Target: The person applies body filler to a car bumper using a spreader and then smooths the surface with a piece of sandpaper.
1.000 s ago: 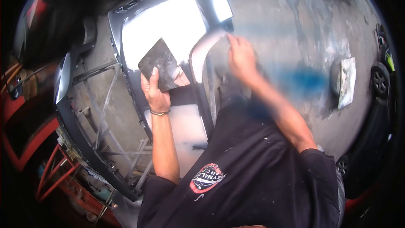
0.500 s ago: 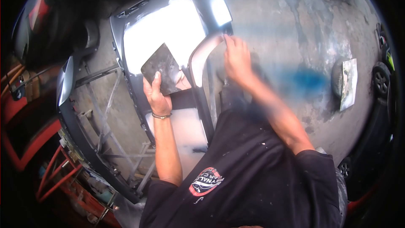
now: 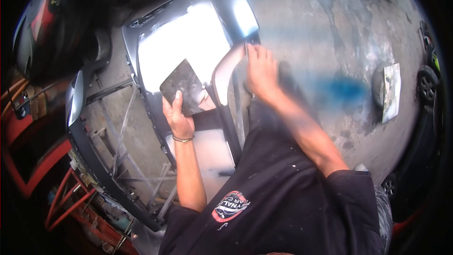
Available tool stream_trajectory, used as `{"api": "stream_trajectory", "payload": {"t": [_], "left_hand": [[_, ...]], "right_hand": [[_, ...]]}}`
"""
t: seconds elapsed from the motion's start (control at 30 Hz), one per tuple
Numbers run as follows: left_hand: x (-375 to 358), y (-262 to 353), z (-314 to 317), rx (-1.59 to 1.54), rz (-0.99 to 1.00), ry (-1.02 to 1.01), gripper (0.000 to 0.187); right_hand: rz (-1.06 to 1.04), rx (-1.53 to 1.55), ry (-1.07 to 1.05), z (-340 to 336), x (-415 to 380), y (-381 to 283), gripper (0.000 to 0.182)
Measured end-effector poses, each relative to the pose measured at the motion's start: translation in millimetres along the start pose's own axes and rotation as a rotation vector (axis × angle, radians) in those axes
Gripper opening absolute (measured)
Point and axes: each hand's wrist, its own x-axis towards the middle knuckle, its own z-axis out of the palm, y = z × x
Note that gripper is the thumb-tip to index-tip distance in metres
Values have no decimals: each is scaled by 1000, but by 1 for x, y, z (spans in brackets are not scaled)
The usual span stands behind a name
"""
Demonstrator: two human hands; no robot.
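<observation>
We hold the dark, flat, four-cornered plate point(image 3: 183, 84) in our left hand point(image 3: 178, 119), above the glossy black-and-white curved car panel point(image 3: 181, 38); our right hand point(image 3: 263, 71) is at its right edge. Left of it lies the long black curved car part point(image 3: 101, 167); well right, the pale rectangular board point(image 3: 391, 93).

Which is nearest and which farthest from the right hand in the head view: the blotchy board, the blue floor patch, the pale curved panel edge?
From the right hand:
1. Pale curved panel edge: right beside it, on its left.
2. Blue floor patch: out to its right.
3. Blotchy board: farther right, past the patch.
</observation>
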Motion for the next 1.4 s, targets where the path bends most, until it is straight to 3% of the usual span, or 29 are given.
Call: {"api": "stream_trajectory", "payload": {"t": [0.1, 0.2, 0.27, 0.4, 0.5, 0.67, 0.9, 1.0, 1.07, 1.13, 1.23, 1.3, 1.4], "left_hand": [[1, 0, -1, 6, -9, 1, 40], [1, 1, 0, -7, -22, -6, 40], [1, 2, 2, -15, -22, -14, 40], [0, 1, 1, -20, -12, -16, 41], [0, 2, 1, -3, -5, -14, 41], [2, 2, -3, -4, -16, -22, 41], [7, -4, -14, -48, -72, -35, 38], [4, -5, -13, -53, -66, -42, 38], [5, -4, -12, -51, -61, -57, 38], [4, -2, -9, -40, -55, -43, 39], [2, 3, -1, -39, -35, -50, 41], [3, -1, -6, -26, -43, -29, 41], [4, -3, -6, -24, -57, -10, 41]], "right_hand": [[15, -146, 15, 17, -4, -7, 60], [-33, -47, -86, 9, -13, -11, 62], [-152, 271, -80, -13, -12, -1, 61], [-49, 257, -100, -26, -5, 4, 59], [-97, 137, 57, -16, 4, 7, 56], [-52, 1, -16, 2, 16, 0, 55], [-44, 50, -134, 8, 4, -35, 63], [-84, 28, -228, -14, -21, -62, 67], [-225, 91, -224, -33, -33, -69, 69], [-263, 152, -263, -47, -37, -58, 68], [-163, 164, -278, -42, -34, -34, 68], [-49, 173, -114, -21, -20, -6, 66], [-89, 92, 36, -3, 5, 21, 67]]}}
